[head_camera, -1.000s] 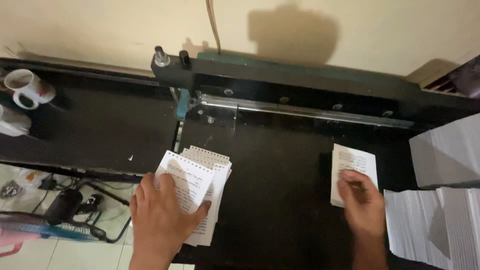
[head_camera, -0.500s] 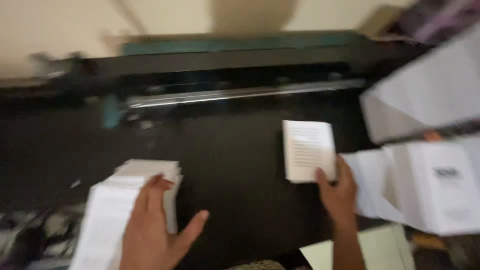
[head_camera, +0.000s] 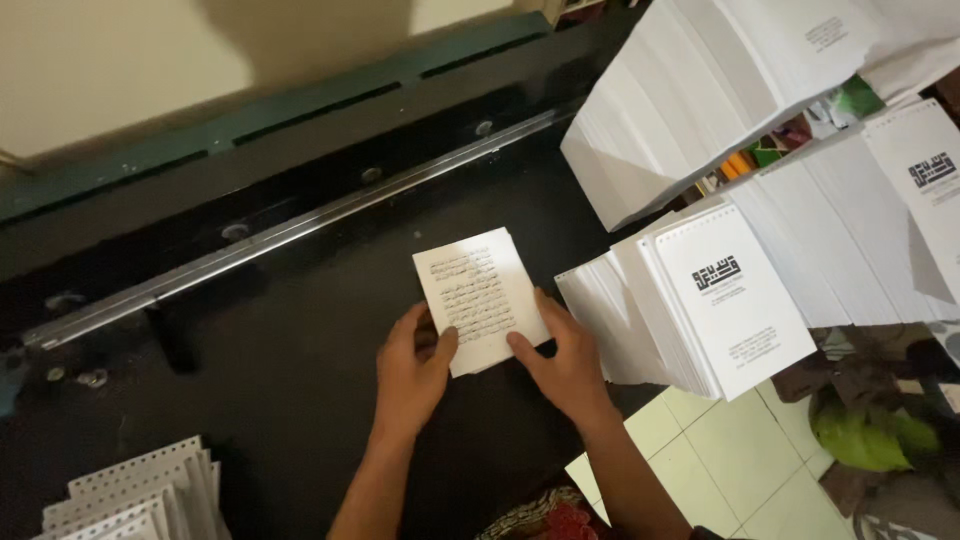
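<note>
A small white stack of printed pages (head_camera: 478, 292) lies on the black machine bed (head_camera: 300, 340). My left hand (head_camera: 412, 368) grips its near left corner, thumb on top. My right hand (head_camera: 565, 358) presses on its near right edge, fingers spread over the paper. Both hands hold the same stack, which sits slightly turned on the bed.
A metal rail (head_camera: 300, 232) runs across the bed behind the pages. Punched white sheets (head_camera: 135, 495) lie at the near left. Fanned stacks of punched printed sheets (head_camera: 720, 300) and taller white stacks (head_camera: 700, 90) crowd the right. Pale floor tiles (head_camera: 720, 460) and a green bag (head_camera: 870, 435) show below.
My left hand left the punched sheets at the left and came over to the small stack. The view swung right, bringing the stacks on the right into view.
</note>
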